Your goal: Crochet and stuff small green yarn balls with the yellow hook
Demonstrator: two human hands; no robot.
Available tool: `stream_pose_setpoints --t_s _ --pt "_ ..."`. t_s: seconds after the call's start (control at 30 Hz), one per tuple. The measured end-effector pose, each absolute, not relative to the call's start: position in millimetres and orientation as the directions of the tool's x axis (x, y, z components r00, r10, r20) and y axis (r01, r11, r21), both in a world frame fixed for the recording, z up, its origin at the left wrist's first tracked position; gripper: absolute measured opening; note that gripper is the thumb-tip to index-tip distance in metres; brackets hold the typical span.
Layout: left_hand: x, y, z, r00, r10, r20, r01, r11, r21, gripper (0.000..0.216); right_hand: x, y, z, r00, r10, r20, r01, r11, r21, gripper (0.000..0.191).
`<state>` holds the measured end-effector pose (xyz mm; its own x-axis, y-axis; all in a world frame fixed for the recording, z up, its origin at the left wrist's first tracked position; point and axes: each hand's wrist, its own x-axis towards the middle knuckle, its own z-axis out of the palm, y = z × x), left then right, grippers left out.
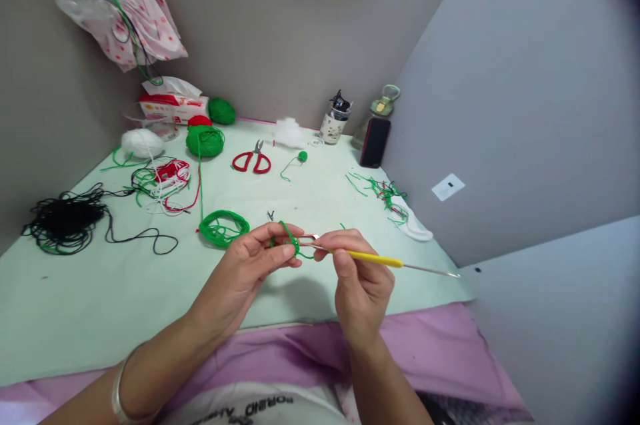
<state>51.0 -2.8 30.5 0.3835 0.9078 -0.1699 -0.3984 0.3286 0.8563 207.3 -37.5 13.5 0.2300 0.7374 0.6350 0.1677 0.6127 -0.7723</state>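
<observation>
My left hand (257, 258) pinches a small piece of green crochet work (293, 243) between thumb and fingers, above the front of the table. A strand of green yarn runs over its index finger. My right hand (363, 272) grips a crochet hook (375, 258) with a yellow handle and metal at both ends. The hook's left tip meets the green piece, while its other end points right. Just behind the fingers is a small metal clip-like item (311, 236), partly hidden. A coil of green yarn (223, 228) lies left of my left hand.
Red-handled scissors (251, 162), a small green ball (303, 156) and white stuffing (289, 133) lie farther back. Black yarn (67, 218) and a green yarn ball (205, 140) are left. A phone (375, 142) leans on a bottle (383, 108) right, near yarn scraps (387, 195).
</observation>
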Motion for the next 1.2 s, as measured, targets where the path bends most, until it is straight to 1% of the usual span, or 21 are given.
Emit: stream_pose_setpoints --t_s 0.13,0.3,0.7,0.83,0.97,1.2 --pt "50.9 -2.9 31.7 0.409 0.901 -0.143 -0.402 0.319 0.858 0.015 207.1 -37.8 12.6 0.213 0.751 0.625 0.153 0.606 -0.78 0.021" --pt "49.6 -3.2 31.6 0.422 0.896 -0.135 -0.391 0.314 0.865 0.015 206.5 -37.5 10.0 0.246 0.763 0.598 0.073 0.6 -0.797 0.021" --pt "48.7 -3.7 31.3 0.419 0.901 -0.113 -0.396 0.294 0.87 0.016 206.9 -39.0 13.1 0.231 0.775 0.589 0.149 0.57 -0.808 0.019" --pt "46.9 -3.2 30.4 0.413 0.905 -0.103 -0.396 0.28 0.875 0.015 207.1 -38.1 11.8 0.247 0.759 0.602 0.098 0.599 -0.795 0.02" --pt "47.4 -2.4 31.9 0.428 0.899 -0.096 -0.397 0.282 0.873 0.015 206.9 -37.5 10.5 0.23 0.771 0.593 0.039 0.602 -0.798 0.02" --pt "48.2 -3.2 33.3 0.437 0.897 -0.071 -0.409 0.269 0.872 0.013 206.7 -37.1 9.7 0.24 0.769 0.593 0.048 0.601 -0.798 0.021"
